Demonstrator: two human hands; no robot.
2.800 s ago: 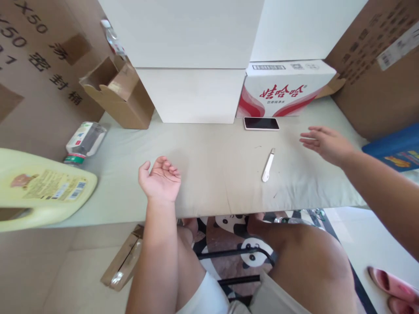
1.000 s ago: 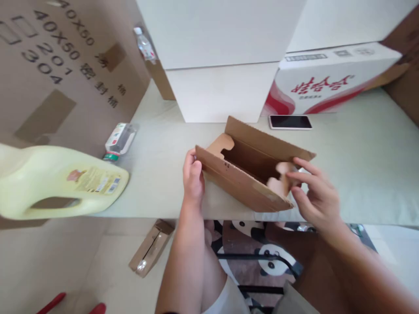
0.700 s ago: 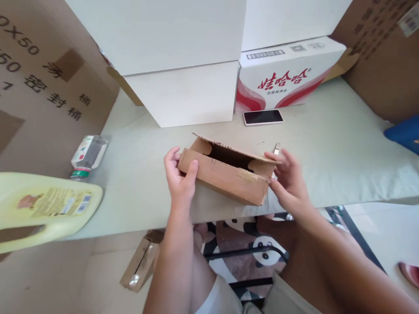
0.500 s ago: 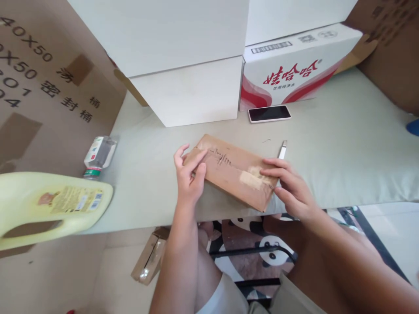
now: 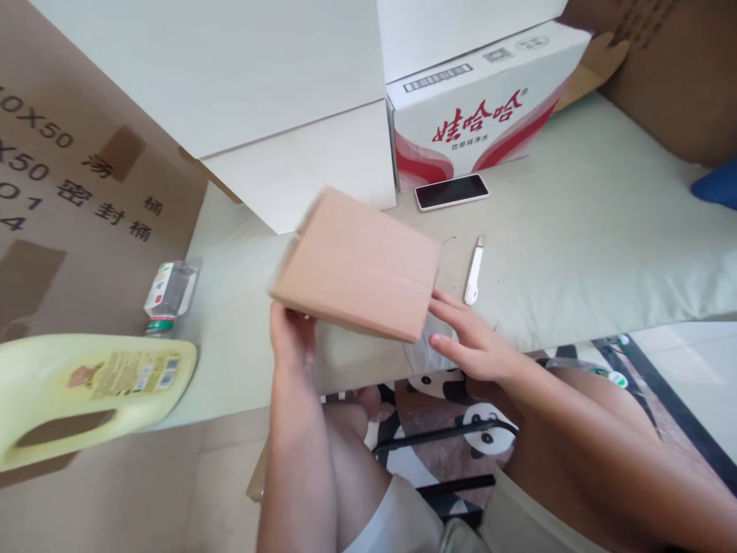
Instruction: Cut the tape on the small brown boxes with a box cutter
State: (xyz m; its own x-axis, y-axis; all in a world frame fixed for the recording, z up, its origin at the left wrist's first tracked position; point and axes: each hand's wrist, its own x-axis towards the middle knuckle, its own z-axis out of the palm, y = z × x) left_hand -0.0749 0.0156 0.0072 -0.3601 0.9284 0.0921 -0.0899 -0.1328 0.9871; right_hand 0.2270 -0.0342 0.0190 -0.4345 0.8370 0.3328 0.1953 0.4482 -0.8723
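Note:
A small brown cardboard box is tilted up over the covered surface, slightly blurred, with a plain face toward me. My left hand grips its lower left end from underneath, and most of those fingers are hidden behind the box. At the lower right edge is my right hand, fingers apart, its fingertips at or just touching the box. To the right of the box lies a white utility knife. A clear plastic piece shows on the surface's front edge below the box.
A phone lies before a white and red carton. White boxes stand behind the cardboard box. On the left are a yellow jug, a small plastic bottle and a large carton. A blue object sits far right.
The box has been lifted, tilted and turned so its marked, taped face is out of sight. My left hand has shifted under it, and my right hand has loosened. The camera view has shifted too.

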